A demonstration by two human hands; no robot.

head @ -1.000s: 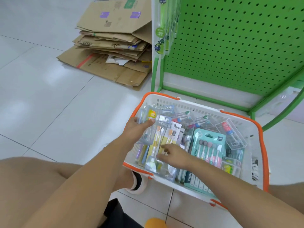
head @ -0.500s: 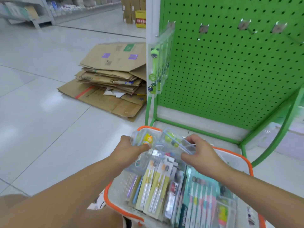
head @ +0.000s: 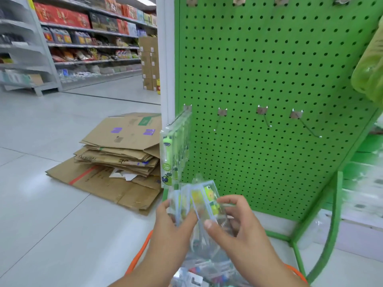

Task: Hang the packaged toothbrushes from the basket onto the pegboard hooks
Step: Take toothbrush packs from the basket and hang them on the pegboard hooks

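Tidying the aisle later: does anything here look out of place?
Yes. A heap of flattened cardboard boxes lies on the floor left of the green pegboard, unevenly stacked. On the pegboard, three hooks in the lower row hang bare.

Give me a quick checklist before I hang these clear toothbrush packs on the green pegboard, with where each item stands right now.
1. Packs in hand: ok. The left hand and right hand both grip the clear toothbrush packs.
2. Free hook available: ok. The bare hook beside the loaded hook carries nothing.
3. Packs separated to one: not ok, several are fanned together.
4. Hang hole facing the hook: cannot tell, the pack tops are blurred.
5. Packs raised to hook height: not ok, they are well below the hook row.
6. Pegboard path clear: ok.
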